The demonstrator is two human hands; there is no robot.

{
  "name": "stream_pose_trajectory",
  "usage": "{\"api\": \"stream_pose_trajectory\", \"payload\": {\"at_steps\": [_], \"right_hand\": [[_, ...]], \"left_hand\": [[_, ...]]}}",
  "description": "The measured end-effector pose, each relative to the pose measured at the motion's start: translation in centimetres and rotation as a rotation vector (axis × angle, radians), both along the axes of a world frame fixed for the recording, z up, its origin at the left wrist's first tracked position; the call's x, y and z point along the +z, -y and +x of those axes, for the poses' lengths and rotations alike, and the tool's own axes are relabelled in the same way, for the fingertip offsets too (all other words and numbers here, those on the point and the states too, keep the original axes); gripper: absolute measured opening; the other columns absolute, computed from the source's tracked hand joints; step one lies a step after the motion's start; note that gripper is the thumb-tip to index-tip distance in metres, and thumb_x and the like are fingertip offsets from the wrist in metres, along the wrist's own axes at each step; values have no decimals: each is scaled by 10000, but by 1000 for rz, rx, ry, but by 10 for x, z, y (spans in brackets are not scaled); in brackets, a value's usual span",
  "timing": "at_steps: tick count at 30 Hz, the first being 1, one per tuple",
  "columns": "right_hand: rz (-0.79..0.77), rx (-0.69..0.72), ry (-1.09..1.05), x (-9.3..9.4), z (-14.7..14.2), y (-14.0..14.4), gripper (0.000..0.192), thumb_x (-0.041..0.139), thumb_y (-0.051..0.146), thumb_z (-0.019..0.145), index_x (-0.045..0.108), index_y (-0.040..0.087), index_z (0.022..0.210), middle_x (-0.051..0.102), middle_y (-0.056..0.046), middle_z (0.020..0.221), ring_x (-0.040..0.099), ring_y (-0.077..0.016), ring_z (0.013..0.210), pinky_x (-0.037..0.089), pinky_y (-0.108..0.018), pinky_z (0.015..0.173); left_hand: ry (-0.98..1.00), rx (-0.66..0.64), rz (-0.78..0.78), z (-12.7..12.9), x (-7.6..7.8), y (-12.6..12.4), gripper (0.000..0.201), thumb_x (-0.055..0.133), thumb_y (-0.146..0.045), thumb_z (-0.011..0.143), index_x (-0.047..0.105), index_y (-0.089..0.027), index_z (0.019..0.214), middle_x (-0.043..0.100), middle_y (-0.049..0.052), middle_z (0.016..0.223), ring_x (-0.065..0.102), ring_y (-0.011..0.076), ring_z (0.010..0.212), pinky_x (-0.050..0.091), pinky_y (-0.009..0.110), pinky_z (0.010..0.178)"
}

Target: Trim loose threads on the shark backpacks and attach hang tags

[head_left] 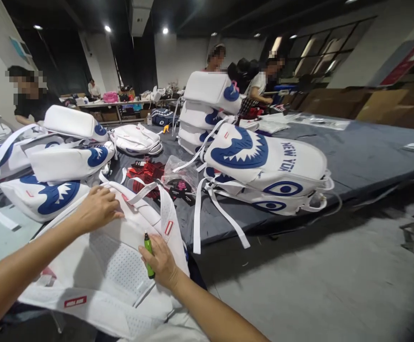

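A white backpack (100,237) lies with its dotted back panel and straps facing up, close in front of me. My left hand (100,209) rests on its upper part, fingers apart and touching the white fabric. In my right hand (162,261) is a green marker (149,254), dark tip pointing up. That hand lies against the right side of the backpack, beside a shoulder strap (167,213) with a red-framed label. Another strap (85,304) with a similar label runs along the near edge.
More white backpacks with blue shark-mouth prints lie in a left pile (64,164), a tall stack (199,111) and a right pair (242,152). Red tags (148,173) and a clear plastic bag (183,171) lie on the dark-covered table (356,147). Several people work beyond.
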State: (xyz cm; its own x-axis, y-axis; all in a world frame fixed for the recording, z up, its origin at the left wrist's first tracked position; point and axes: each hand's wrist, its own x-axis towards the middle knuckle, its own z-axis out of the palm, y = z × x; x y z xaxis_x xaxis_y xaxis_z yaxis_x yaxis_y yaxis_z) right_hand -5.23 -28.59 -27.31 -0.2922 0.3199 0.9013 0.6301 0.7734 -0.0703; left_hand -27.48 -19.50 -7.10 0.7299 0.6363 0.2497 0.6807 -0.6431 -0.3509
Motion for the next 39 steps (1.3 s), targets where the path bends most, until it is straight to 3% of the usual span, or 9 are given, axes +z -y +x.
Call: {"api": "stream_pose_trajectory", "payload": {"at_steps": [3, 6, 10, 17, 20, 24, 27, 30, 39], "right_hand": [[-59, 2, -53, 6, -5, -3, 463, 588, 125, 901, 502, 171, 1354, 568, -201, 1312, 515, -294, 1289, 532, -523, 986], [-141, 12, -99, 12, -7, -3, 530, 566, 140, 933, 418, 173, 1441, 543, -215, 1359, 492, -313, 1327, 534, -537, 986], [-172, 36, -89, 10, -2, 2, 658, 567, 79, 918, 333, 217, 1517, 447, -207, 1494, 425, -330, 1400, 501, -562, 1036], [-213, 64, -33, 8, 6, 7, 676, 511, -6, 896, 358, 254, 1501, 443, -182, 1516, 442, -326, 1393, 518, -580, 1011], [-289, 111, -63, 16, 13, 9, 626, 494, 7, 912, 394, 271, 1471, 534, -160, 1440, 512, -302, 1338, 523, -568, 1010], [-441, 121, -259, 39, 17, 0, 477, 535, 118, 954, 480, 256, 1407, 675, -109, 1229, 660, -237, 1133, 555, -459, 976], [-625, 111, -485, 63, 9, -18, 313, 574, 283, 964, 556, 217, 1269, 715, -67, 1024, 721, -178, 822, 600, -347, 790], [-787, 61, -649, 86, -3, -37, 294, 594, 452, 930, 584, 168, 1002, 672, -26, 795, 632, -132, 564, 533, -267, 559], [-642, -174, -370, 92, -16, -47, 307, 518, 457, 940, 582, 182, 817, 639, -15, 686, 560, -126, 512, 470, -268, 527]], "left_hand": [[3, -10, -38, 0, -4, 4, 237, 686, -440, 860, 698, -203, 858, 683, 62, 891, 601, 272, 928, 356, 437, 894], [36, -7, -196, 24, -26, 14, 319, 723, -441, 831, 670, -162, 977, 709, 80, 978, 623, 254, 943, 366, 397, 846], [68, -22, -260, 40, -46, 8, 452, 611, -606, 866, 680, -163, 923, 730, 86, 882, 622, 245, 838, 360, 414, 823], [74, -121, -24, -14, -35, -15, 503, 422, -613, 955, 638, -211, 742, 659, 16, 698, 571, 206, 841, 264, 489, 1123], [141, 2, 16, -23, -39, -19, 461, 438, -583, 953, 644, -220, 757, 608, -5, 686, 559, 208, 978, 181, 501, 1200], [194, 38, -24, -2, -58, -10, 297, 558, -450, 913, 655, -207, 773, 606, 23, 720, 556, 257, 1002, 200, 597, 1191], [284, 24, -88, 18, -74, 7, 240, 619, -431, 872, 666, -196, 886, 650, 55, 870, 547, 265, 1001, 302, 593, 1155], [413, 54, -97, 24, -92, 20, 275, 658, -433, 848, 645, -194, 983, 641, 73, 1032, 516, 269, 1110, 271, 589, 1190], [562, -78, 69, 17, -129, 21, 234, 504, -417, 977, 600, -217, 903, 669, 24, 996, 516, 211, 1206, 146, 535, 1260]]}}
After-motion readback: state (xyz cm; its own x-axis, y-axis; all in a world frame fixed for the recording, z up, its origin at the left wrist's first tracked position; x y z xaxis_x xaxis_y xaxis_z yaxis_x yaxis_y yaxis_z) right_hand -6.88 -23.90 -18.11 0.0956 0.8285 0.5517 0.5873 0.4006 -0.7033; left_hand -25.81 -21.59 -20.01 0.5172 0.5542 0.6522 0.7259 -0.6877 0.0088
